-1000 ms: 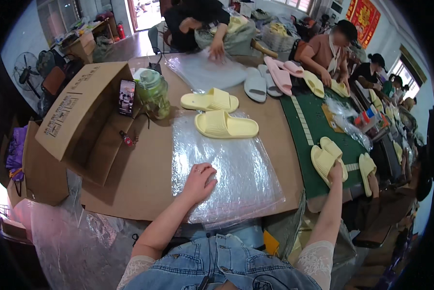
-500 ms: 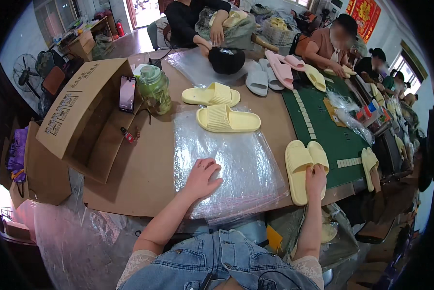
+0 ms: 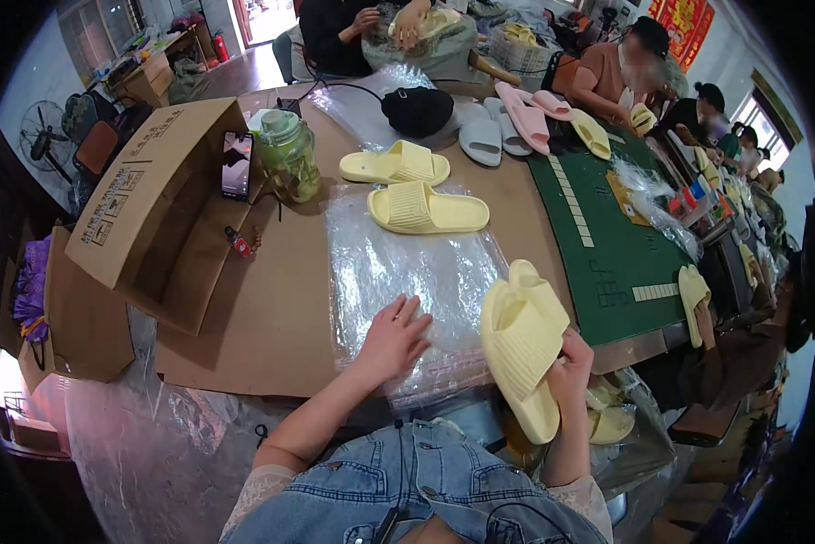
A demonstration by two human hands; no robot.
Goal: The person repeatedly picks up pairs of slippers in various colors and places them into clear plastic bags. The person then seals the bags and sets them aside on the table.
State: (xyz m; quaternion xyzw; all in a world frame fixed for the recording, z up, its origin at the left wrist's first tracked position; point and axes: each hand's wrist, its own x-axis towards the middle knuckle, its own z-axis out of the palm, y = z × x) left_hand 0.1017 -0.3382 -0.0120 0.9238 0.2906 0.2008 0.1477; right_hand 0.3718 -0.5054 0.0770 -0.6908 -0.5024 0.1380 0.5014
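Observation:
A pair of pale yellow slippers, pressed together, is tilted up over the table's front edge. My right hand grips the pair at its right side, some fingers hidden behind it. My left hand lies open, fingers spread, on a stack of clear plastic bags. One yellow slipper rests on the far end of the bags, with another yellow slipper just beyond it.
At left stand an open cardboard box, a phone and a green-lidded jar. Grey slippers, pink slippers and a black cap lie farther back. A green mat covers the right side; co-workers sit beyond.
My right hand has lifted the yellow slippers off the table, bringing them left and nearer while tilting them. My left hand has shifted slightly right on the bags. The co-worker opposite has let go of the cap.

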